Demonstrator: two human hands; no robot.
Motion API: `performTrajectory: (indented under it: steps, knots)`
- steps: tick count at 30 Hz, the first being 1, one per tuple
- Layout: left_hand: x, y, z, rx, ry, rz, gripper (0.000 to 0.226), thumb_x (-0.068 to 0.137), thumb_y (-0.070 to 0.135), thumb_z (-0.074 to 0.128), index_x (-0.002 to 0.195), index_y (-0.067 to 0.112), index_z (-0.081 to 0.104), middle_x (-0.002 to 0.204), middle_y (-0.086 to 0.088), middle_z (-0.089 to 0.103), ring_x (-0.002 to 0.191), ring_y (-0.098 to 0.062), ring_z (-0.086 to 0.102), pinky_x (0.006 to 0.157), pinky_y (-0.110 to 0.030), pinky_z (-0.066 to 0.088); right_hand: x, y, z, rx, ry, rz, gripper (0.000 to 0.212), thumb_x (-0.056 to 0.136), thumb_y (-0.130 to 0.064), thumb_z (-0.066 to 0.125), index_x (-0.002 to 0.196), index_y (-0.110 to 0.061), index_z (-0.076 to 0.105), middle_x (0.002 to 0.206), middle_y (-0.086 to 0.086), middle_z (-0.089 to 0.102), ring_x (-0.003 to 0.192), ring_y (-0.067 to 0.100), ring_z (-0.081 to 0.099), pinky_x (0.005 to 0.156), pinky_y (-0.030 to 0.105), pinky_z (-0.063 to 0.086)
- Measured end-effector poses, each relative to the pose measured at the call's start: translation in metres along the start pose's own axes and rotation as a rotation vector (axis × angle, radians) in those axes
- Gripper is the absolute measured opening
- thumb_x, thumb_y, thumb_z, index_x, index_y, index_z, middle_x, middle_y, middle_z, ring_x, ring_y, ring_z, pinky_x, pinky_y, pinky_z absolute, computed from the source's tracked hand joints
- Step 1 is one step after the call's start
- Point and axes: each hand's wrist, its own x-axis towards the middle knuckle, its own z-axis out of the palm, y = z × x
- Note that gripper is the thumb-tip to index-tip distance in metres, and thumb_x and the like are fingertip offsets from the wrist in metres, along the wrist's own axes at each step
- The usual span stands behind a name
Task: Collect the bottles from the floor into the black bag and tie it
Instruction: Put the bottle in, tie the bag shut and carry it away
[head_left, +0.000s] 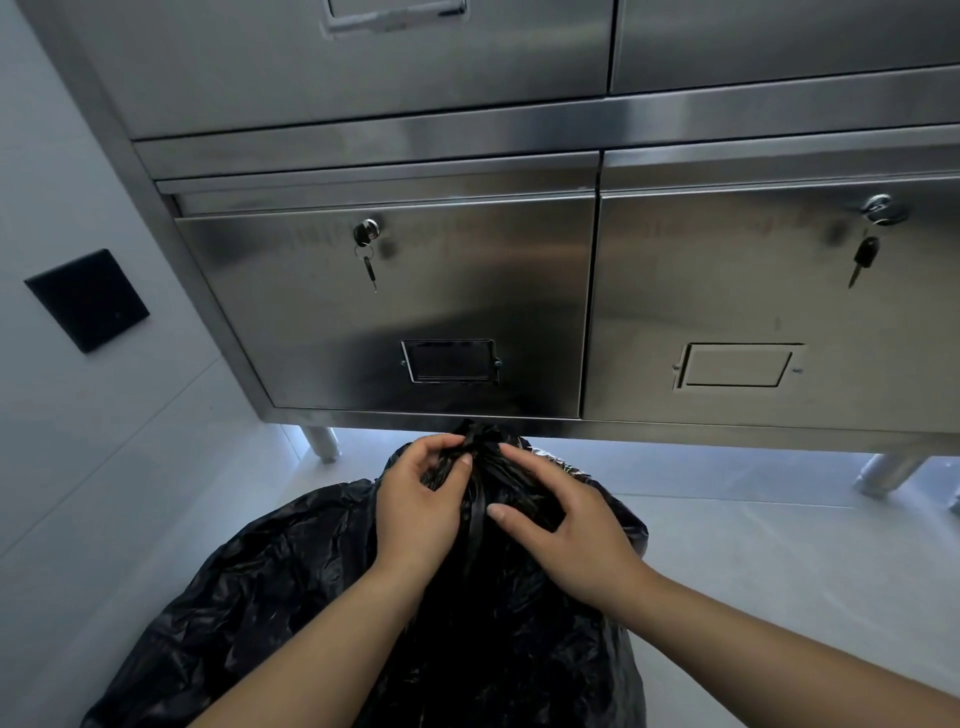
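A bulging black plastic bag (291, 582) stands on the pale floor in front of me, its mouth gathered into a bunched neck (485, 441) at the top. My left hand (421, 499) curls round the left side of the neck, thumb and fingers pinching the gathered plastic. My right hand (566, 525) holds the right side of the neck, fingers spread over the plastic with the thumb pressing in. A thin black strip of the bag (475, 519) hangs down between the two hands. No bottles are visible; the bag hides whatever is inside.
A stainless steel cabinet (395, 312) with locked doors and hanging keys (368, 260) stands close behind the bag on round legs (322, 441). A black wall plate (85, 299) sits on the white wall to the left. Pale floor (779, 561) extends to the right.
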Motion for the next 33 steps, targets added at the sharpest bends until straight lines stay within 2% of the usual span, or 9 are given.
performTrajectory:
  steps: [6,11,14,17,22,25,27,30,33]
  knots:
    - [-0.003,0.004,0.004,-0.130,-0.054,-0.093,0.013,0.083,0.022,0.069,0.095,0.025,0.069,0.094,0.004,0.074,0.095,-0.011,0.067,0.086,-0.027,0.051,0.001,-0.002,0.002,-0.070,0.017,-0.005,0.050,0.078,-0.033,0.073,0.125,-0.036,0.056,0.120,-0.020,0.060,0.109,-0.018,0.048,0.093,0.000,0.031]
    - [-0.006,0.010,0.007,-0.219,-0.084,-0.146,0.017,0.078,0.029,0.073,0.094,0.027,0.069,0.086,0.006,0.076,0.081,-0.002,0.069,0.067,-0.008,0.049,0.001,-0.002,0.003,-0.108,-0.002,-0.020,0.047,0.081,-0.031,0.070,0.126,-0.035,0.056,0.110,-0.007,0.065,0.108,0.004,0.056,0.096,0.020,0.041]
    - [-0.006,0.013,0.009,-0.262,-0.100,-0.194,0.019,0.079,0.021,0.073,0.096,0.023,0.068,0.079,0.009,0.075,0.075,0.002,0.069,0.062,-0.005,0.047,0.000,-0.001,0.003,-0.121,0.006,-0.031,0.044,0.081,-0.030,0.070,0.123,-0.034,0.059,0.107,-0.011,0.065,0.106,0.004,0.055,0.096,0.022,0.042]
    - [-0.005,0.017,0.011,-0.301,-0.100,-0.213,0.020,0.080,0.010,0.072,0.097,0.020,0.068,0.076,0.009,0.075,0.073,0.000,0.069,0.063,-0.009,0.049,-0.002,0.000,0.003,-0.101,0.042,-0.030,0.042,0.077,-0.036,0.072,0.116,-0.046,0.057,0.105,-0.029,0.060,0.106,-0.006,0.054,0.093,0.015,0.041]
    - [-0.005,0.028,0.014,-0.361,-0.076,-0.174,0.021,0.081,0.006,0.069,0.094,0.023,0.068,0.080,0.006,0.076,0.076,-0.008,0.072,0.064,-0.015,0.054,-0.002,-0.002,0.009,-0.034,0.144,0.062,0.056,0.063,-0.059,0.070,0.113,-0.045,0.050,0.101,-0.021,0.064,0.101,-0.003,0.057,0.089,0.019,0.044]
    - [-0.004,0.034,0.013,-0.362,-0.042,-0.136,0.022,0.081,0.006,0.069,0.092,0.024,0.069,0.075,0.006,0.075,0.071,-0.008,0.070,0.062,-0.015,0.053,0.003,-0.005,0.012,-0.024,0.165,-0.003,0.047,0.073,-0.037,0.070,0.117,-0.040,0.053,0.106,-0.025,0.064,0.102,-0.008,0.058,0.090,0.016,0.045]
    - [-0.003,0.035,0.010,-0.380,0.000,-0.150,0.021,0.082,0.006,0.068,0.095,0.022,0.069,0.079,0.001,0.076,0.075,-0.012,0.071,0.069,-0.021,0.056,0.007,-0.007,0.012,0.015,0.166,-0.033,0.045,0.076,-0.025,0.067,0.118,-0.037,0.056,0.107,-0.026,0.064,0.102,-0.009,0.059,0.088,0.010,0.044]
    - [0.001,0.038,0.005,-0.405,0.042,-0.159,0.020,0.082,0.005,0.067,0.096,0.020,0.068,0.082,-0.001,0.076,0.078,-0.014,0.071,0.075,-0.026,0.056,0.012,-0.009,0.010,0.025,0.153,-0.065,0.042,0.076,-0.023,0.064,0.115,-0.037,0.059,0.104,-0.028,0.065,0.101,-0.007,0.060,0.086,0.009,0.044]
    - [0.005,0.041,0.000,-0.397,0.041,-0.124,0.020,0.082,0.003,0.067,0.094,0.020,0.069,0.077,0.004,0.076,0.072,-0.009,0.071,0.067,-0.019,0.057,0.014,-0.008,0.008,0.007,0.108,-0.068,0.045,0.076,-0.024,0.062,0.119,-0.034,0.058,0.110,-0.021,0.065,0.104,-0.004,0.059,0.091,0.016,0.046]
